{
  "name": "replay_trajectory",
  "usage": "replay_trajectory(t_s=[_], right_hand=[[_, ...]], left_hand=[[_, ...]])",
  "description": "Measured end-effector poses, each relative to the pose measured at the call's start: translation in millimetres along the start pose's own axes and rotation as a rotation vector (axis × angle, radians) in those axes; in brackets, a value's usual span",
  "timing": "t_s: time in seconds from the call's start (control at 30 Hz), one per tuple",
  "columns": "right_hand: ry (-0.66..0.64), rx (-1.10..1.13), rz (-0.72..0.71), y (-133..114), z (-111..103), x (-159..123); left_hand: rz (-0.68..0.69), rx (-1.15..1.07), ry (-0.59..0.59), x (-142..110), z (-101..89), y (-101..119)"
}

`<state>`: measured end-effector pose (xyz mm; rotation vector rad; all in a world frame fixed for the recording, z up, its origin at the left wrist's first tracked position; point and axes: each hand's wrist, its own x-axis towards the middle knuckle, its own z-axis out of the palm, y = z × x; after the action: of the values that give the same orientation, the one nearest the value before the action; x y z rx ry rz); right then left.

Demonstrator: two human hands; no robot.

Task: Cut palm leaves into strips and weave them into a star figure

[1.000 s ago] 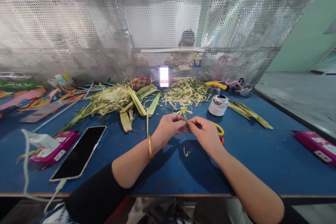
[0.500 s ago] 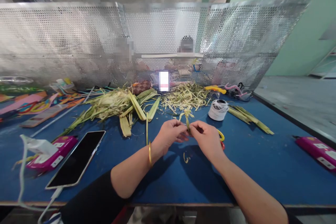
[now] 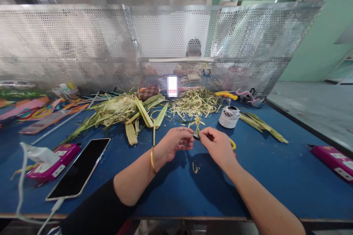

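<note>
Between my hands, over the middle of the blue table (image 3: 264,176), is a small knotted piece of pale green plant strips (image 3: 198,122). Its frayed ends spread at the top. My right hand (image 3: 217,146) pinches its lower part between thumb and fingertips. Just left of it, my left hand (image 3: 176,143) is closed, thumb against fingertips; whatever it pinches, if anything, is too small to make out. A curled scrap (image 3: 195,168) lies below the hands. Partly hidden behind my right hand is a yellow scissor handle (image 3: 233,143).
Husk-like leaves (image 3: 116,110) and shredded strips (image 3: 194,103) are heaped at the back. A spool of white thread (image 3: 229,116) and cut stalks (image 3: 261,126) stand right. A phone (image 3: 79,169) and purple power strip (image 3: 53,163) lie left. People sit behind a perforated metal screen (image 3: 171,25).
My left hand has drawn slightly left, leaving a small gap to the knotted piece. My right hand keeps its pinch in nearly the same place.
</note>
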<state>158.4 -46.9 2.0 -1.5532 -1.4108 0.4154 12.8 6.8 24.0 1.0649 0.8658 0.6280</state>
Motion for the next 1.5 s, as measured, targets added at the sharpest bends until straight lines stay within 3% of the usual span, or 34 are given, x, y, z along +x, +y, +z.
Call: replay_trajectory(t_s=[0.27, 0.47, 0.6, 1.2, 1.33, 1.5], right_hand=[[-0.097, 0.090, -0.014, -0.6, 3.3, -0.2], [-0.127, 0.527, 0.323, -3.7, -1.1, 2.9], [-0.133, 0.618, 0.401, -5.3, 0.1, 3.4], [-0.180, 0.267, 0.128, 0.8, 2.9, 0.1], [-0.182, 0.225, 0.098, 1.7, 2.2, 0.4], [-0.168, 0.148, 0.007, 1.7, 1.0, -0.2]], left_hand=[[0.090, 0.053, 0.028, 3.1, 7.2, -11.4], [0.114, 0.001, 0.047, 6.3, 5.8, -14.6], [0.173, -0.037, 0.016, 7.2, 11.1, -19.0], [0.196, -0.150, 0.132, 9.2, 11.6, -18.8], [0.145, -0.188, 0.102, 9.5, 11.5, -18.9], [0.172, -0.063, 0.051, 9.1, 8.1, -16.9]])
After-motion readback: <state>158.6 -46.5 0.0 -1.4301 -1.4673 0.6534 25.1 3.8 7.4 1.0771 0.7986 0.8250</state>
